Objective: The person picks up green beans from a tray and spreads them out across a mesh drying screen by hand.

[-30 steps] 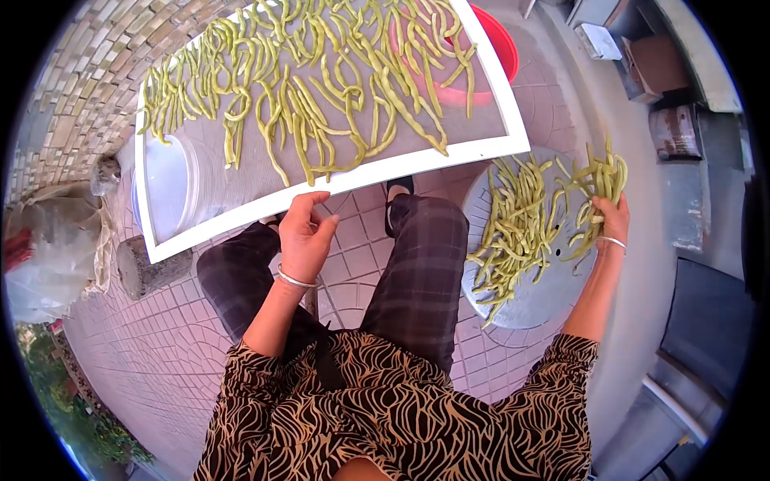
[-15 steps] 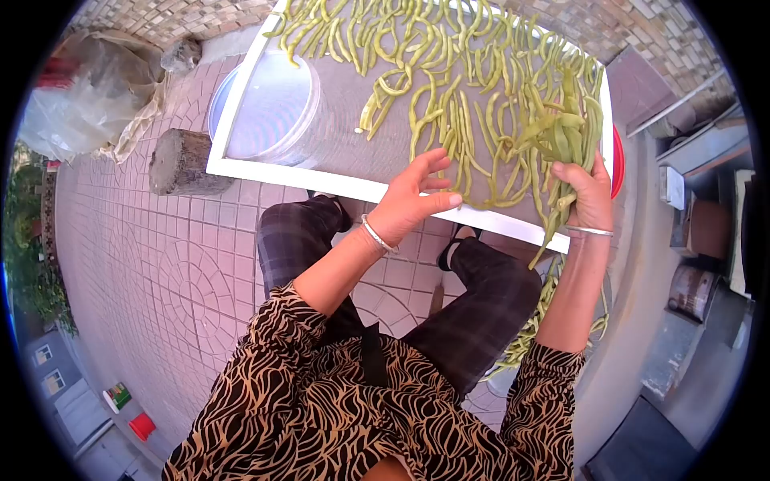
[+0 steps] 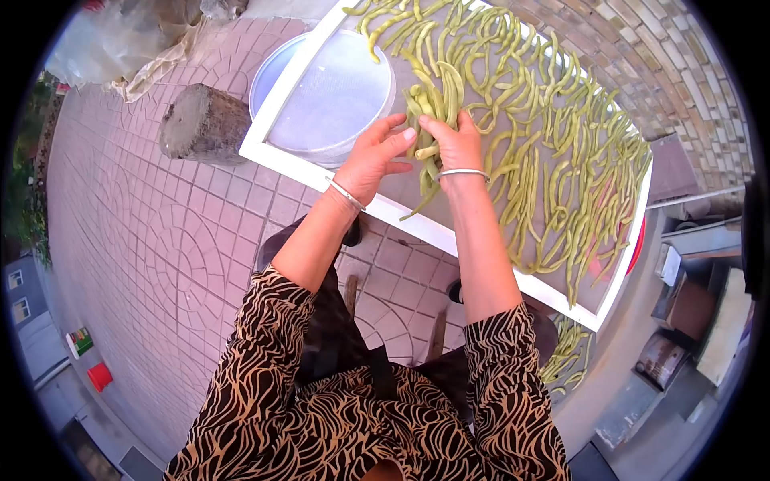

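A bunch of long green beans (image 3: 437, 90) is gripped in my right hand (image 3: 459, 148), over the left part of a white-framed mesh screen (image 3: 417, 227). The bean tips point away from me, and one long bean trails below the hand. Close beside the bunch, my left hand (image 3: 372, 159) is open, its thumb and fingers apart and nothing held in it. Many loose green beans (image 3: 553, 172) lie spread in rough rows over the screen's middle, far side and right.
A round pale blue-white container (image 3: 329, 92) shows through the screen's left end. A log stump (image 3: 206, 124) stands left of it. Below the screen's right corner are more beans (image 3: 566, 353). A brick wall (image 3: 670, 68) runs along the far right.
My right hand has moved left with the bean bunch, from the screen's right end to its left part. My left hand now is close to the bunch. The camera view has shifted and turned.
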A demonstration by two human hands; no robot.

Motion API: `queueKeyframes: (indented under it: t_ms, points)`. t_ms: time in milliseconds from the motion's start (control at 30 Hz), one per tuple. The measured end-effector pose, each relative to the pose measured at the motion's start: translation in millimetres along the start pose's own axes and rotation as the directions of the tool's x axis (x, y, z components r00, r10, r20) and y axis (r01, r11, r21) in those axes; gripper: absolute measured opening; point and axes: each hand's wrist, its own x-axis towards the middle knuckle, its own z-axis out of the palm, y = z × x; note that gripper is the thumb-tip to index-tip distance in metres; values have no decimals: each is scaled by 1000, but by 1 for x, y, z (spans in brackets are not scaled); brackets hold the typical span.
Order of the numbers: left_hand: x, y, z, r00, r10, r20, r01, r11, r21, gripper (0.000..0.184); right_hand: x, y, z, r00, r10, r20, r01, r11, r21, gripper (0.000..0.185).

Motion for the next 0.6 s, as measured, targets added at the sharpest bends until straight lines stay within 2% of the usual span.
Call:
queueKeyframes:
  t_ms: [133, 233, 333, 433, 533, 567, 600]
  points:
    - [19, 1, -27, 999, -2, -49, 1, 1000, -22, 62, 24, 28, 24, 997, -15, 77, 6, 994, 107, 30]
    - [29, 2, -36, 978, -15, -208, 5, 999, -48, 62, 31, 38, 34, 996, 35, 82, -46, 989, 138, 31]
    - [38, 0, -49, 945, -56, -322, 31, 996, -83, 49, 37, 46, 32, 988, 115, 106, -132, 976, 174, 30]
    - [44, 8, -65, 900, -70, -430, 56, 997, -46, 31, 37, 44, 25, 990, 136, 24, -137, 987, 85, 29]
    - [45, 19, -80, 868, 11, -496, -47, 997, -61, 19, 38, 44, 22, 992, 122, -35, -122, 992, 26, 29]
    - [44, 24, -83, 874, 18, -485, -49, 997, -52, 20, 38, 45, 24, 992, 84, -97, -85, 996, -7, 21]
    - [44, 24, -88, 883, 13, -469, -39, 998, -46, 20, 39, 47, 25, 990, 88, -109, -91, 996, -20, 21]
